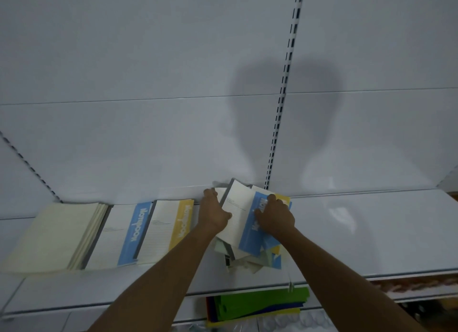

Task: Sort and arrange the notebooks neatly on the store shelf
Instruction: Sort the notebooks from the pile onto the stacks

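Far left of both hands lies a cream paper notebook stack point(57, 235), then one white notebook with a blue band point(124, 235) and one with a yellow band point(168, 230) — three neat piles on the white metal shelf point(359, 232). The left hand point(214, 214) curls around the left edge of a loose notebook heap point(244, 227); the right hand point(275, 216) presses on its top blue-banded cover, fingers bent. Below the hands — green and yellow plastic folders point(257, 304) on a lower shelf.

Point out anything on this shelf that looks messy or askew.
The notebook pile under both hands is jumbled: covers skewed at different angles, some jutting toward the shelf front. The three stacks at left lie in a row.
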Demonstrator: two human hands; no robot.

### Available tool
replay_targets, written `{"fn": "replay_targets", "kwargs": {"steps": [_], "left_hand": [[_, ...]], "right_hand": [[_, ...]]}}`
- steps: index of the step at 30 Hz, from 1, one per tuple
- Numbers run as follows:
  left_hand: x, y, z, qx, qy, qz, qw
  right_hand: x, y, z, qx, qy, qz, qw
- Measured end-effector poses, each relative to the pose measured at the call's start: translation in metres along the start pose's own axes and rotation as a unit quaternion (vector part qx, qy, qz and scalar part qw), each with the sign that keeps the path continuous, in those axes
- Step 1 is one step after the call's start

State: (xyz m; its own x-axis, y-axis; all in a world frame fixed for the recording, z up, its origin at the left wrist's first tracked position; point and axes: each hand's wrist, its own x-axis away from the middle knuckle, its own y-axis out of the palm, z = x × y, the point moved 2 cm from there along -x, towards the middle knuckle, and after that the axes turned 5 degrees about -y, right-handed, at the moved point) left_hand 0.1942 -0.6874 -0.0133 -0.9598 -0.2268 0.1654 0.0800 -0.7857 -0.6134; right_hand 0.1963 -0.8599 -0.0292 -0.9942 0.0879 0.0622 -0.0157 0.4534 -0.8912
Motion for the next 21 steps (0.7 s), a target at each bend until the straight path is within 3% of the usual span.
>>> {"fn": "replay_targets", "kwargs": {"steps": [3, 8, 12, 16, 21], "left_hand": [[-0.001, -0.011, -0.002, 0.062, 0.035, -0.005, 0.997], [-0.004, -0.026, -0.004, 0.151, 0.060, 0.002, 0.987], [-0.008, -0.035, -0.003, 0.226, 0.011, 0.020, 0.974], [-0.017, -0.041, -0.009, 0.246, -0.024, 0.025, 0.969], [-0.015, -0.050, -0.010, 0.248, 0.030, -0.004, 0.968]], "right_hand": [[-0.002, 0.000, -0.008, -0.037, 0.020, 0.028, 0.999], [-0.009, -0.003, -0.020, -0.208, 0.038, 0.024, 0.977], [-0.015, -0.015, -0.026, -0.278, 0.036, 0.037, 0.959], [-0.023, -0.018, -0.031, -0.343, 0.018, 0.047, 0.938], [-0.026, -0.016, -0.038, -0.358, -0.032, 0.031, 0.933]]}}
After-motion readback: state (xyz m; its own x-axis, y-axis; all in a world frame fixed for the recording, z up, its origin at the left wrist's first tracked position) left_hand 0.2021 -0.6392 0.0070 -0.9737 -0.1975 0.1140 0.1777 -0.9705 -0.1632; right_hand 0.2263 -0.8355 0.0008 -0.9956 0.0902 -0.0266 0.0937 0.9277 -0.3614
